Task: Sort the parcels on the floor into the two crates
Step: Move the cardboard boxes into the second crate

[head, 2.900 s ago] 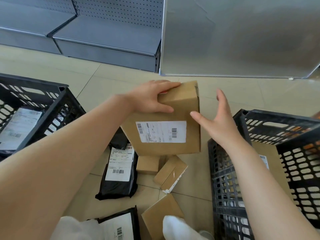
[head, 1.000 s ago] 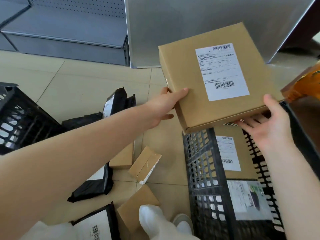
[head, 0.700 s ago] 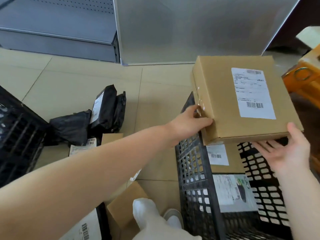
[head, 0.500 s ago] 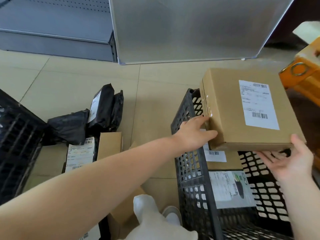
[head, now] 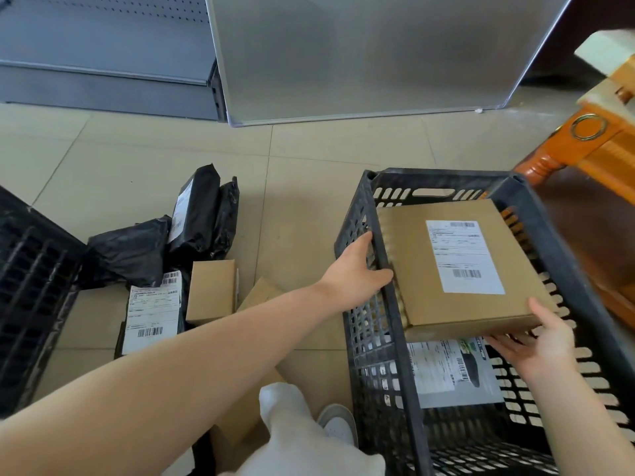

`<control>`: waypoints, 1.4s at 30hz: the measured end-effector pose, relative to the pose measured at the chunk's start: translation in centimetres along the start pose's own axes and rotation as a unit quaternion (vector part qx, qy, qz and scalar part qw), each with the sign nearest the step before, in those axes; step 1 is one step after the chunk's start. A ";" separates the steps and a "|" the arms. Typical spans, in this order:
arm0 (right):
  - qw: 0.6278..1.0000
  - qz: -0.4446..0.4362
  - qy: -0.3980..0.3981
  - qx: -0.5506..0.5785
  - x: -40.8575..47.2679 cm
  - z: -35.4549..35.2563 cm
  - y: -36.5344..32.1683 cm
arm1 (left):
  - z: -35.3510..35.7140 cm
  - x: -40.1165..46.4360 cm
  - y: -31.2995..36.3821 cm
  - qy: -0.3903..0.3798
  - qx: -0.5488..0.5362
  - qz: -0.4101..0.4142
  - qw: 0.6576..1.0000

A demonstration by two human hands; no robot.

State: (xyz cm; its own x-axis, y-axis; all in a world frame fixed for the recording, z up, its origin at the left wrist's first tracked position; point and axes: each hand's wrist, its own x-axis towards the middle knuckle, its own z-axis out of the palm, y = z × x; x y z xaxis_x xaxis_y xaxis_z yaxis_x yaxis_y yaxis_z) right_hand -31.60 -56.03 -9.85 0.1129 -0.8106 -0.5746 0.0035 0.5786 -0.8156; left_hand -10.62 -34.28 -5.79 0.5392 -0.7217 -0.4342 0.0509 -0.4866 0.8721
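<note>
A flat cardboard box [head: 409, 255] with a white label sits low inside the black right crate [head: 439, 175], tilted over a white-labelled parcel [head: 443, 369]. My right hand [head: 536, 341] holds the box's near right corner, thumb on top and fingers underneath. My left hand [head: 357, 273] is outside the crate's left wall, fingers straight, thumb at the rim beside the box's edge. On the floor lie black bags [head: 130, 252], a labelled black parcel [head: 153, 314] and a small cardboard box [head: 211, 290]. The left crate [head: 31, 286] is at the left edge.
Orange wooden furniture [head: 601, 139] stands close behind the right crate. A grey panel [head: 360, 56] and metal shelving [head: 103, 46] line the back. My white shoe [head: 338, 424] and another cardboard parcel [head: 240, 427] lie near the crate's front left corner.
The box was carried from the floor pile over to the right crate and lowered into it. My left hand has come off the box and now sits outside the crate wall.
</note>
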 end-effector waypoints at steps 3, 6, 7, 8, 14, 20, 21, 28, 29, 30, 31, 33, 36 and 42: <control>1.000 0.014 0.005 -0.012 0.8 0.3 1.4 | 0.3 0.1 -0.6 0.001 -0.035 0.017 0.999; 1.000 0.025 0.002 -0.005 1.1 1.1 2.5 | 0.6 0.1 -0.8 -0.007 -0.069 0.026 0.997; 1.000 0.030 0.001 0.002 1.5 1.4 3.1 | 0.7 0.2 -1.0 -0.010 -0.075 0.028 0.997; 0.999 0.032 0.002 0.011 1.7 1.5 3.4 | 0.7 0.2 -0.9 -0.014 -0.074 0.030 0.997; 0.997 0.068 0.015 0.040 2.9 2.0 5.3 | 0.1 0.5 -0.8 -0.025 -0.030 0.027 0.999; 0.998 0.048 0.041 -0.003 3.5 2.7 5.7 | 0.1 0.9 -1.2 -0.020 -0.030 0.028 0.999; 0.998 0.042 0.048 -0.013 3.5 2.8 5.8 | 0.1 0.9 -1.2 -0.018 -0.029 0.030 0.999; 0.996 0.036 0.054 -0.064 3.7 3.0 5.9 | 0.3 0.6 -1.3 -0.014 -0.042 0.033 0.998; 0.995 0.045 0.052 -0.066 3.8 2.9 5.7 | 0.3 0.5 -1.4 -0.013 -0.044 0.034 0.998; 0.995 0.053 0.050 -0.066 3.8 2.9 5.6 | 0.3 0.5 -1.4 -0.011 -0.048 0.036 0.998; 0.995 0.060 0.048 -0.066 3.9 2.8 5.5 | 0.3 0.4 -1.5 -0.011 -0.052 0.038 0.998; 0.995 0.066 0.041 -0.067 4.1 2.6 5.3 | 0.3 0.4 -1.5 -0.012 -0.054 0.042 0.998; 0.995 0.069 0.029 -0.062 4.2 2.2 5.3 | 0.3 0.4 -1.7 -0.014 -0.054 0.044 0.997; 0.992 0.087 0.011 -0.090 4.4 2.6 4.7 | 0.1 0.3 -2.4 0.001 -0.044 0.037 0.998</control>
State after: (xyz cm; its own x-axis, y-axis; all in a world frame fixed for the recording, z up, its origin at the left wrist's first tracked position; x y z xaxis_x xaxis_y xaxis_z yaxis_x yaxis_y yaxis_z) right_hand -28.46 -56.64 -16.04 0.0750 -0.7023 -0.7079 -0.1914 0.6865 -0.7014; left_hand -10.65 -33.37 -7.99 0.5453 -0.7536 -0.3670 0.0846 -0.3862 0.9185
